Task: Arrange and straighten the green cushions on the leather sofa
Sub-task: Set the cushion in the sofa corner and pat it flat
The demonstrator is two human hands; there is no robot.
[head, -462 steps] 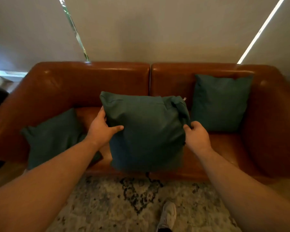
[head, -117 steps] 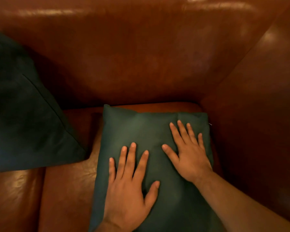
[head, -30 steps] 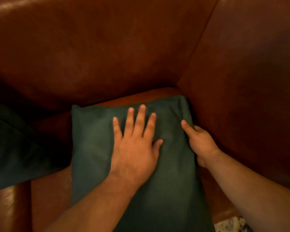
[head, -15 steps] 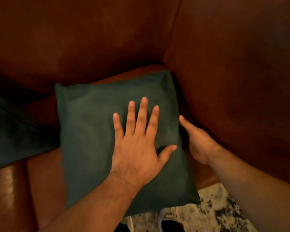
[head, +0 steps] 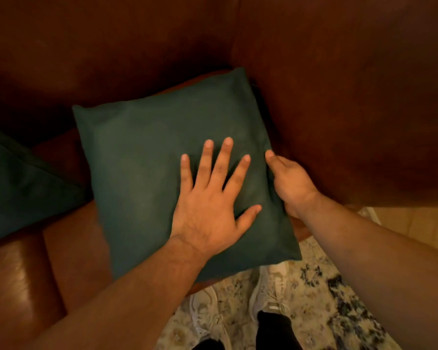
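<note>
Head view: the green cushion [head: 142, 173] fills the middle of the frame, lying on the seat of the leather sofa [head: 339, 97] with its upper right corner pushed into the angle where backrest and armrest meet. Its lower edge hangs a little past the front of the seat.

The left hand [head: 208, 205] lies flat on the cushion's right half, fingers straight and spread, thumb out to the right, palm down on the fabric; it holds nothing. The right hand [head: 291, 183] is at the cushion's right edge, between cushion and armrest. Its thumb rests on top of the edge and its fingers curl out of sight behind it, so it grips that edge. The two hands are just beside each other.

The cushion is square and plump, in a matte, dark green woven cloth with softly pointed corners. The sofa is smooth reddish-brown leather – glossy at the lower left, where the seat catches light.

A second green cushion [head: 18, 188] shows at the left edge, partly cut off. Along the bottom lie a mottled cream-and-dark rug [head: 326, 299] and a pair of pale laced shoes [head: 271, 289].
</note>
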